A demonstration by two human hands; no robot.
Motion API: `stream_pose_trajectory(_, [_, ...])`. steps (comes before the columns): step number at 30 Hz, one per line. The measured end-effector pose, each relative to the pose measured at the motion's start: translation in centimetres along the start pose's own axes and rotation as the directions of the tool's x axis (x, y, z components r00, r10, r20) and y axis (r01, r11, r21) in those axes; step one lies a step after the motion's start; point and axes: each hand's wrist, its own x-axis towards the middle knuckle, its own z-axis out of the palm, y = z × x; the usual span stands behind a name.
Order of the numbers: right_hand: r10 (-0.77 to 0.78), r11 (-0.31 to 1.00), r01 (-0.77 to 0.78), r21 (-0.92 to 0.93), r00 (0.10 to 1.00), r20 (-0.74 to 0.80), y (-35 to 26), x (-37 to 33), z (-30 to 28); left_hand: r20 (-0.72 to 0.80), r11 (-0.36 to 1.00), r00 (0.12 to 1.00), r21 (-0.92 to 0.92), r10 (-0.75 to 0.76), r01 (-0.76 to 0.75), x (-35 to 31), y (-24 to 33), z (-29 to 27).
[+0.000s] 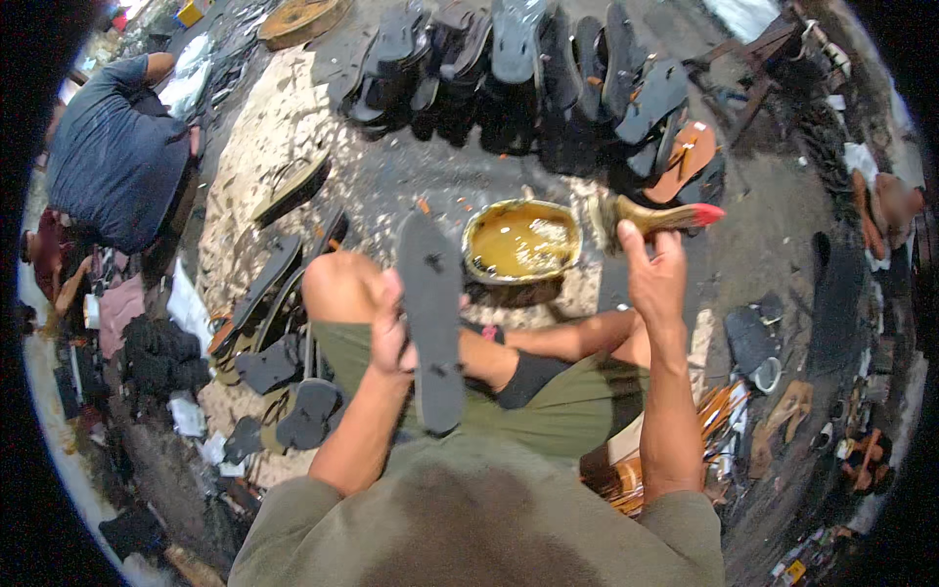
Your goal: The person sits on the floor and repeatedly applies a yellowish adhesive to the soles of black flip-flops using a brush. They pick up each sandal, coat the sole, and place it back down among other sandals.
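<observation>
My left hand (391,328) is closed on the edge of a dark grey shoe sole (430,342), held upright above my crossed legs. Small dark bits stick out of the sole's face near the top and lower down. In my right hand (657,276) is a paintbrush (657,212), its handle tipped red and its bristles pointing left. Between the two hands stands an oval tub (476,277) of yellowish-brown liquid (514,245), which looks like glue. The brush is just right of the tub's rim, apart from the liquid.
A row of dark sandals and soles (514,49) runs along the far side, with a brown sole (687,161) at its right end. More sandals (269,284) lie by my left knee. A person in a dark shirt (117,147) crouches far left. Brown strips (722,421) lie at right.
</observation>
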Motion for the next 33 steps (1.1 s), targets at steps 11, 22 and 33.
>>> stream_pose_trajectory(11, [-0.435,0.9,0.428,0.076,0.886,0.159,-9.2,-6.1,8.4,0.188,0.971,0.982,-0.237,0.029,0.017,1.0,-3.5,3.2])
stream_pose_trajectory(22, [0.014,1.0,-0.018,0.012,0.953,0.302,0.1,-1.8,9.0,-0.03,0.974,0.994,0.201,-0.101,0.105,-4.5,-2.3,1.4])
stream_pose_trajectory(33, [-0.338,0.92,0.344,0.188,0.939,-0.062,1.7,0.0,8.1,-0.288,0.954,0.928,0.252,0.235,-0.163,-7.1,-2.8,3.4])
